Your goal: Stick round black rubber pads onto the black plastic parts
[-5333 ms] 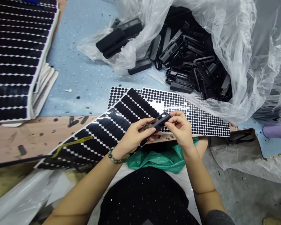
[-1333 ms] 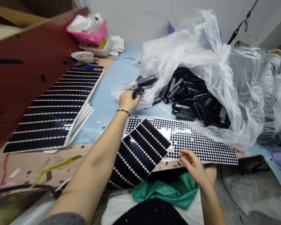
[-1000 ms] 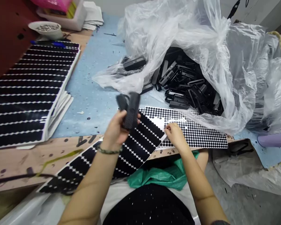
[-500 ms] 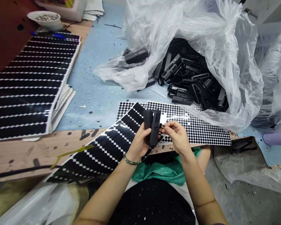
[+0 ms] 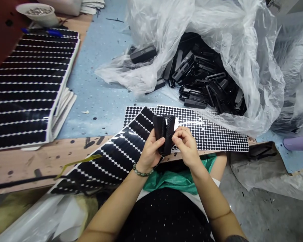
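Observation:
A narrow black plastic part (image 5: 164, 132) with a ribbed, patterned surface and a slot along its middle is gripped in my left hand (image 5: 151, 148), thumb across its front. The fingers of my right hand (image 5: 188, 143) are pinched together against the part's right edge; whatever lies between the fingertips is hidden. Beneath my left hand, a sheet of black oblong stickers (image 5: 116, 151) slants over the table edge. Behind my right hand lies a white sheet of round black dot stickers (image 5: 217, 132).
An opened clear plastic bag (image 5: 257, 67) spills many similar black parts (image 5: 202, 80). On the left are a stack of black sticker sheets (image 5: 32, 84), a blue pen (image 5: 54, 32) and a white bowl of small metal pieces (image 5: 44, 20). A purple cylinder (image 5: 298, 144) rests at right.
My right fingertips have closed in on the part's right edge, where a small dark piece showed between them before. The part has turned slightly in my left hand. The view has shifted a little.

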`<state>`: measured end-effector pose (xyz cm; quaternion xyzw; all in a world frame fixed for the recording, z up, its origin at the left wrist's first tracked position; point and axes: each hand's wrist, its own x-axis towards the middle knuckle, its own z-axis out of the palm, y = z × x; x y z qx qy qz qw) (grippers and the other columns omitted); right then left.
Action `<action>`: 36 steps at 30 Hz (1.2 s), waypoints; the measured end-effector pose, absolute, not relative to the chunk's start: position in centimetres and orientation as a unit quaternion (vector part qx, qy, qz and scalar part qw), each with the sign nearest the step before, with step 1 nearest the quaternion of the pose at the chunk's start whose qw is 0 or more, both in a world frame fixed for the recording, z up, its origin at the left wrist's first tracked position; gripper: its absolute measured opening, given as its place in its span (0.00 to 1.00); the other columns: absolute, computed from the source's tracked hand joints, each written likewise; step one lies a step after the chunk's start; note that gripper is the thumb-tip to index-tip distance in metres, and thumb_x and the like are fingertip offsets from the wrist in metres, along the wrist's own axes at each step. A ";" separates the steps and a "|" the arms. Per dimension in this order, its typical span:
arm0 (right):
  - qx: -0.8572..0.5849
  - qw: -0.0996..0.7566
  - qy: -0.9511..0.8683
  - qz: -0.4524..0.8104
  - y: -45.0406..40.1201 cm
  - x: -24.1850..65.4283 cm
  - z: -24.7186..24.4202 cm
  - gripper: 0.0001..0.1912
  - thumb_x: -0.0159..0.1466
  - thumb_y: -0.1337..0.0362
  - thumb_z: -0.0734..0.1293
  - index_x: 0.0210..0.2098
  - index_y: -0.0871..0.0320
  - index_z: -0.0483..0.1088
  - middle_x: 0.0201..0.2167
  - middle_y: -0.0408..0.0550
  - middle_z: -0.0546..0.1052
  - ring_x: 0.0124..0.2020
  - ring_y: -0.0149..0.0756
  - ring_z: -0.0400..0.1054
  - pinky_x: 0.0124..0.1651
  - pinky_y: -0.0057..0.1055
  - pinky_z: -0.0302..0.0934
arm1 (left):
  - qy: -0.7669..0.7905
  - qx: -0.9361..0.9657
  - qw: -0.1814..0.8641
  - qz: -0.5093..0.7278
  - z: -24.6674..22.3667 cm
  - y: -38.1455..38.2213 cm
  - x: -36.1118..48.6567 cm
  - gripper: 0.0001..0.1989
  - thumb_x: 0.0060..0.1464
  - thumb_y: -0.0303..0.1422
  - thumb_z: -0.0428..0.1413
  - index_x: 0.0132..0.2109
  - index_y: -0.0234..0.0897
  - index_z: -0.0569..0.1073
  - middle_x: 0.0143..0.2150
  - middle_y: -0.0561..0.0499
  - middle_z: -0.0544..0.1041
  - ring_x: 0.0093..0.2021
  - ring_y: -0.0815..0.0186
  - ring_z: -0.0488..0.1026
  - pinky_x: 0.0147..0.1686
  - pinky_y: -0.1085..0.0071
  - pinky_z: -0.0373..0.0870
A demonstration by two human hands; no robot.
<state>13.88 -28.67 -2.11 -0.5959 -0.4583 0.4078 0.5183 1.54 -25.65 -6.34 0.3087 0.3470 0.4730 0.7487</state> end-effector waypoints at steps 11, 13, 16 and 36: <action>-0.615 0.505 -0.477 0.375 -28.5 13.7 -2.0 0.07 0.59 0.62 0.65 0.26 0.54 0.66 0.34 0.45 0.66 0.38 0.35 0.65 0.39 0.32 0.66 | 0.360 0.325 0.737 0.471 -6.3 -25.7 1.4 0.22 0.45 0.38 0.65 0.48 0.44 0.72 0.45 0.52 0.78 0.46 0.63 0.77 0.49 0.67 0.73; -0.632 0.507 -0.446 0.380 -28.3 14.1 -2.8 0.08 0.56 0.60 0.69 0.29 0.54 0.65 0.36 0.44 0.65 0.34 0.32 0.64 0.35 0.30 0.65 | 0.364 0.320 0.741 0.464 -6.1 -25.7 1.1 0.22 0.44 0.38 0.66 0.48 0.44 0.71 0.44 0.51 0.79 0.46 0.62 0.77 0.48 0.66 0.74; -0.668 0.496 -0.419 0.363 -28.0 15.2 -4.2 0.15 0.54 0.58 0.71 0.37 0.53 0.65 0.41 0.44 0.65 0.31 0.29 0.64 0.33 0.30 0.66 | 0.372 0.319 0.748 0.448 -5.7 -25.2 0.3 0.23 0.44 0.39 0.66 0.47 0.42 0.71 0.41 0.50 0.80 0.42 0.59 0.79 0.39 0.67 0.77; -0.578 0.490 -0.506 0.412 -27.6 17.8 -1.6 0.10 0.57 0.57 0.70 0.25 0.55 0.70 0.44 0.50 0.69 0.46 0.39 0.66 0.42 0.36 0.67 | 0.328 0.255 0.873 0.255 -3.7 -24.0 -0.5 0.22 0.43 0.34 0.65 0.46 0.36 0.71 0.35 0.50 0.79 0.31 0.63 0.79 0.24 0.76 0.75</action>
